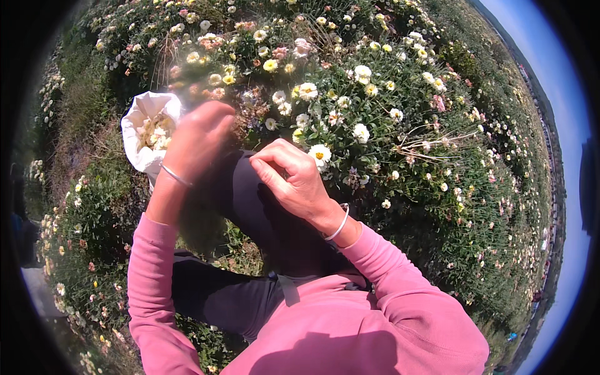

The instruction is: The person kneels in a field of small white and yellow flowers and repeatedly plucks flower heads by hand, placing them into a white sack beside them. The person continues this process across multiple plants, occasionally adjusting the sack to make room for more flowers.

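My left hand, blurred by motion, is at the right side of a white cloth-like sack and partly covers it. Its fingers are curled downward, so whatever they may hold is hidden. Pale cream and white flower heads lie inside the open sack. My right hand hovers over my raised knee, with thumb and forefinger brought close together and no object visible in it. Just beyond its knuckles is a white flower with a yellow centre.
Flowering bushes with white, yellow and pink blooms rise in front and to the right. Dry pale stalks stick out of the foliage. My legs in dark trousers are bent between the plants. Grass shows beneath them.
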`<state>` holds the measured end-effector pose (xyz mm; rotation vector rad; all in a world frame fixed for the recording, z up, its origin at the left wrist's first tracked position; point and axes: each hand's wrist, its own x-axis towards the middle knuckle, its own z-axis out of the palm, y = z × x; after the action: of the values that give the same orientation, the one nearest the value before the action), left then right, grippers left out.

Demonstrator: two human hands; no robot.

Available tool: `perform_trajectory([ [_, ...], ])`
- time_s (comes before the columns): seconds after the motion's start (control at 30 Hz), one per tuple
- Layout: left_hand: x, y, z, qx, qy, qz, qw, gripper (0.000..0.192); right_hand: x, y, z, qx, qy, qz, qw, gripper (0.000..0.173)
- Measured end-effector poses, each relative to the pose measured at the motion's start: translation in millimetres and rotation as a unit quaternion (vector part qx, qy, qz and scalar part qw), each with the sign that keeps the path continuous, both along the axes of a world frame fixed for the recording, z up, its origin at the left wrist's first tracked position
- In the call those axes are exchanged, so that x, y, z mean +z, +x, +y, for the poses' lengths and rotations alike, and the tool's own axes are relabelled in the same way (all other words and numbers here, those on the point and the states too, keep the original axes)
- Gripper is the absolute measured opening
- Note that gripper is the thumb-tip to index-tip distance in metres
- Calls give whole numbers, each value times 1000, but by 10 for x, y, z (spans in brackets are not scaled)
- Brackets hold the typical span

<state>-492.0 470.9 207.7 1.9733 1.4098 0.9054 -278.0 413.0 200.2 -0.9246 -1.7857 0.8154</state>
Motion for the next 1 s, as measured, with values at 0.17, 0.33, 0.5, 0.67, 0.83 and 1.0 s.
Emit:
perform_trajectory([
  [0.17,-359,1404,-154,-106,-99,253,957,52,-546,1431,133,-235,-89,2,968,17],
  [0.33,-1192,1922,-256,-119,-56,0,991,19,-586,1850,573,-244,-16,-317,916,48],
  [0.5,-299,2026,-606,-94,25,-73,993,14,-889,1978,699,-152,-49,-334,929,17],
  [0.67,-437,1440,166,111,-211,-144,960,24,-853,2023,527,-171,-113,-273,940,11],
  [0.83,-1270,1375,1021,100,-293,-79,948,31,-164,1964,463,-127,-25,-30,991,10],
  [1.0,-1840,1919,1285,120,-181,31,976,35,222,1665,1197,-36,-131,-26,990,13],
])
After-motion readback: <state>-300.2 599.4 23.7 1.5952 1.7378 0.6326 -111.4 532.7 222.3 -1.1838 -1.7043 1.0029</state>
